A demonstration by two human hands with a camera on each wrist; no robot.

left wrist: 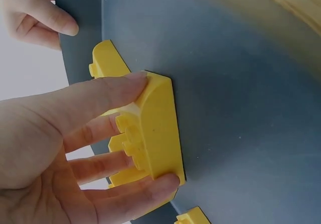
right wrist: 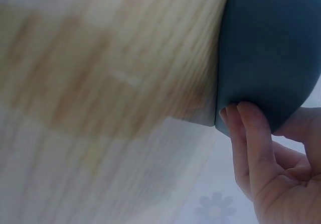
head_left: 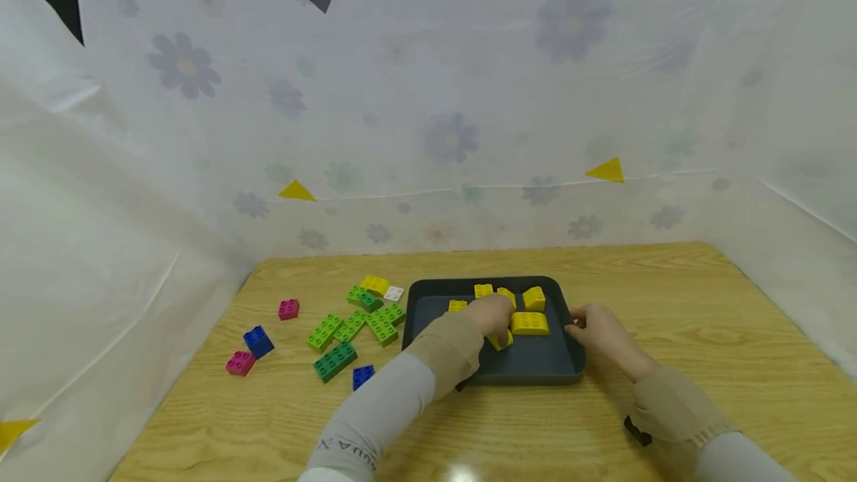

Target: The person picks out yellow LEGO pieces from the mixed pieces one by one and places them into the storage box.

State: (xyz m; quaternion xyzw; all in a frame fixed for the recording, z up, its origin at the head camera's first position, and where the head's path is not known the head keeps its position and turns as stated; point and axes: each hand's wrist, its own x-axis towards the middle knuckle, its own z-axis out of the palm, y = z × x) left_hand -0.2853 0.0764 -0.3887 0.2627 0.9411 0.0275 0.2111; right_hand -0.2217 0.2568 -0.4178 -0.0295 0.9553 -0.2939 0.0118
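A dark grey tray [head_left: 535, 378] lies on the table with several yellow bricks in it. My left hand [head_left: 492, 313] reaches into the tray. In the left wrist view, its thumb and fingers pinch a studded yellow building brick [left wrist: 163, 128] with a curved side, low over the tray floor. Close by lie a long yellow brick [head_left: 530, 324] and a yellow brick with a sloped top [head_left: 533, 298]. My right hand [head_left: 605, 337] grips the tray's right rim, thumb on one side and fingers against the outer wall [right wrist: 266, 58].
Left of the tray are several green bricks [head_left: 335, 361], a yellow brick [head_left: 375, 286] and a white brick [head_left: 393, 294]. Farther left lie a blue brick [head_left: 258, 341] and pink bricks [head_left: 240, 363]. Another blue brick [head_left: 363, 376] sits near my left sleeve. A patterned curtain [head_left: 428, 95] hangs behind the table.
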